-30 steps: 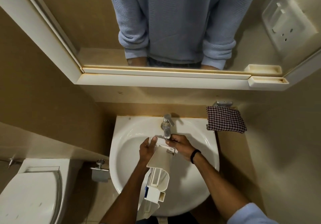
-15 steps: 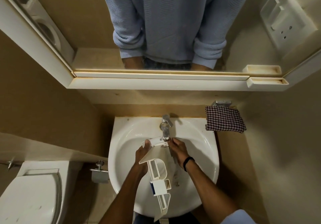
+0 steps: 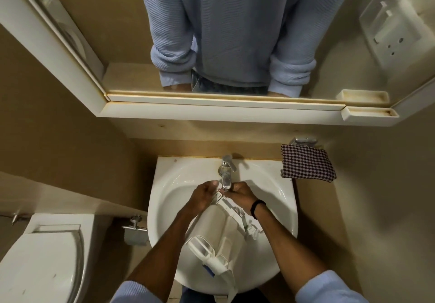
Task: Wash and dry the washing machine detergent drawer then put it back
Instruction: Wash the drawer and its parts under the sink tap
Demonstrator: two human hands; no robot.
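The white plastic detergent drawer (image 3: 221,234) lies lengthwise over the white sink basin (image 3: 164,199), its far end under the chrome tap (image 3: 226,168), where water runs. My left hand (image 3: 203,196) grips the drawer's far end from the left. My right hand (image 3: 242,195), with a black band on the wrist, holds the same end from the right, just below the spout. The drawer's near end, with a small blue part, hangs over the basin's front rim. The fingertips are partly hidden by the drawer and the water.
A checked cloth (image 3: 307,166) hangs on a holder at the sink's right. A toilet (image 3: 42,265) stands at the lower left, with a metal paper holder (image 3: 135,231) between it and the sink. A mirror and shelf (image 3: 223,109) are above the basin.
The drawer has turned over and swung so its broad side faces up. Both hands moved closer together under the tap.
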